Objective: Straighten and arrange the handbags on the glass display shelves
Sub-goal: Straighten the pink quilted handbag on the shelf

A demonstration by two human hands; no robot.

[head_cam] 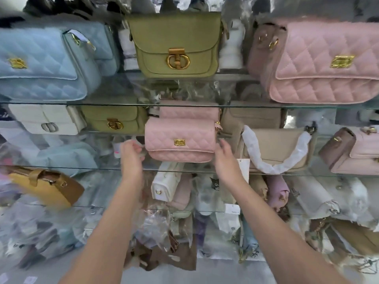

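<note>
Squaring up the glass shelf (106, 168): small pink handbag (180, 138) sits mid-row, left grip (131, 152) curled at its edge, too blurry to call, right grip (224, 154) straight-fingered, holding nothing. I'd nudge both sides evenly, clasp (179, 142) facing out.

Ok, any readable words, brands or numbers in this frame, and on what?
No text is readable.
White hang tag: looks blank or blurred.
Lower white tag: print too small.
Olive bag's gold clasp: emblem shape, no legible letters.
</note>
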